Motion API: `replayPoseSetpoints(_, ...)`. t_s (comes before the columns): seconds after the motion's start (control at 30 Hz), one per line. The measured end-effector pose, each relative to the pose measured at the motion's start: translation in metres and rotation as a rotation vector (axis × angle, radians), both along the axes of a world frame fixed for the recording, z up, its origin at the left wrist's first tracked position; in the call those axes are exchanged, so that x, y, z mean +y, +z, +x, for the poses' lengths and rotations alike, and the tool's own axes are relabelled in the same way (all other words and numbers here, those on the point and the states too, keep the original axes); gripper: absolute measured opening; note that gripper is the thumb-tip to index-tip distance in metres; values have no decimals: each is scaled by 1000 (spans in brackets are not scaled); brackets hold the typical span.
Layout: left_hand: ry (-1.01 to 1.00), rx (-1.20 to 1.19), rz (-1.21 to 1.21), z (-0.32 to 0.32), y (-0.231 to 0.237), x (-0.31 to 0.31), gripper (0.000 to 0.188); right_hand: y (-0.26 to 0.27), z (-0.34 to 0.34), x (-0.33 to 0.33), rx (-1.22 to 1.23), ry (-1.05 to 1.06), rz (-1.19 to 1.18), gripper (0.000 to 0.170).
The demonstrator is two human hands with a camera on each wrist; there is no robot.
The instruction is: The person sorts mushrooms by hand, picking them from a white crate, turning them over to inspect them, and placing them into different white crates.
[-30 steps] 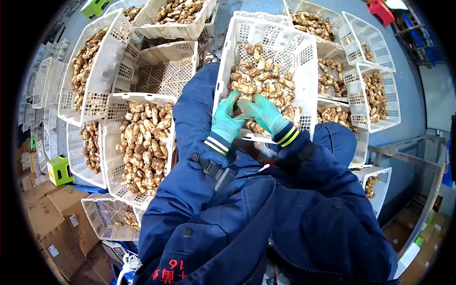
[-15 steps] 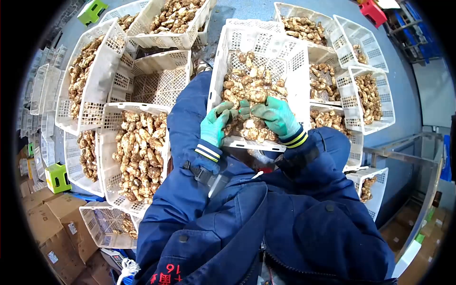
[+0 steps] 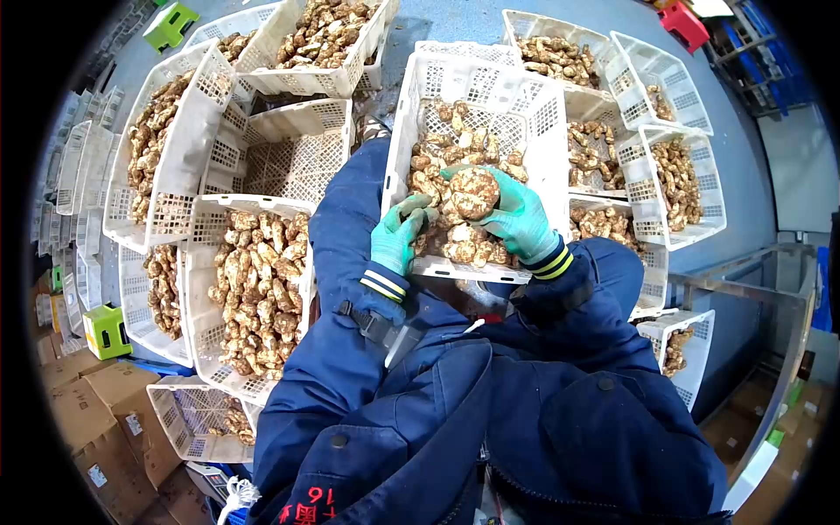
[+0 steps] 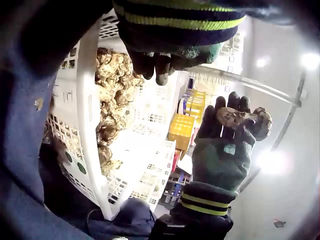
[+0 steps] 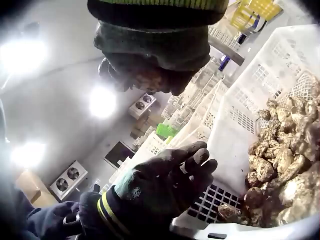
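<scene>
My right hand (image 3: 527, 226) grips a large mottled brown-and-cream mushroom (image 3: 473, 193), its round cap facing up in the head view. Seen from the left wrist, the mushroom (image 4: 235, 117) lies across the right palm (image 4: 221, 157) under the thumb. To its left, my left hand (image 3: 395, 238) hovers over the near left part of a white crate (image 3: 547, 166), fingers loosely bent. The right wrist view shows that left hand (image 5: 162, 186) with nothing in it. Both hands wear green gloves. Beneath them, smaller mushrooms (image 3: 472, 248) lie heaped in the crate.
White crates of mushrooms stand on both sides, including a full one (image 3: 262, 289) at left and another (image 3: 685, 179) at right. A crate (image 3: 297, 157) with a bare base is at upper left. A metal frame (image 3: 744, 289) stands right, cardboard boxes (image 3: 114, 394) lower left.
The hands were close together a second ago and are now apart. My right hand has raised and turned the large mushroom so its cap shows; my left hand has shifted slightly left.
</scene>
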State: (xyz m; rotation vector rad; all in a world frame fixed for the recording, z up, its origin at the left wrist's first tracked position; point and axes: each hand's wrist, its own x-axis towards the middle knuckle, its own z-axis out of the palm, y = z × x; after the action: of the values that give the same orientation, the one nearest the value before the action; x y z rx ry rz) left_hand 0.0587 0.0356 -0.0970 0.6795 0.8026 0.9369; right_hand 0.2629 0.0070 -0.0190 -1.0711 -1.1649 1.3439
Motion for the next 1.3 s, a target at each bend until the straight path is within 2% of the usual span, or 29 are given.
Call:
replayPoseSetpoints(0.03,-7,0,4,0,-1,0,28,-3,2,0,-37,-4,-7,65)
replayPoseSetpoints(0.07,-15,-22,10,0,-1,0,28,11,-4,-3,113,-4,-68,58)
replayPoseSetpoints(0.13,-26,-25,11,0,-3,0,29,22,0,-1,-102,99,108,54)
replayPoseSetpoints(0.23,-25,-52,-15,1,3,-1,30,3,10,5,-156,154,535,42)
replayPoseSetpoints(0.3,-22,-29,-19,2,4,-2,29,21,-9,-3,624,212,-195,47)
replayPoseSetpoints(0.33,-8,-9,-14,2,-1,-1,28,19,-8,-3,599,215,-202,55)
replayPoseSetpoints(0.43,-27,34,12,1,-4,0,27,8,-6,0,758,240,-221,61)
replayPoseSetpoints(0.47,-20,29,21,3,-2,0,27,12,-7,-2,679,216,-193,65)
replayPoseSetpoints(0.6,-26,17,23,3,1,-1,27,10,-6,-1,820,247,-225,66)
replayPoseSetpoints(0.7,-26,2,19,2,2,-2,27,5,-3,0,800,260,-225,65)
replayPoseSetpoints(0.73,-30,-16,-24,2,1,-1,26,5,-1,0,920,347,-219,59)
replayPoseSetpoints(0.83,-42,-8,-19,2,8,-1,25,-9,3,-3,120,230,235,50)
replayPoseSetpoints(0.87,-45,-15,-20,2,7,-1,25,3,7,-2,104,264,203,51)
replayPoseSetpoints(1.03,-78,-32,20,5,17,-4,29,-6,15,-1,-21,134,88,17)
replayPoseSetpoints(1.07,-181,5,52,5,16,0,31,-8,16,0,-45,108,65,12)
replayPoseSetpoints(1.1,-238,204,426,4,19,-4,38,-10,16,0,-99,101,86,16)
replayPoseSetpoints(1.17,-249,-81,125,10,15,-3,53,-13,17,2,-207,85,128,24)
replayPoseSetpoints(1.23,-232,-104,111,18,56,-10,66,16,-3,0,-16,88,-88,44)
replayPoseSetpoints(1.27,-266,-127,98,20,49,-12,61,25,-13,2,96,78,-215,58)
replayPoseSetpoints(1.3,-298,-150,85,20,44,-12,57,24,-23,2,150,58,-131,56)
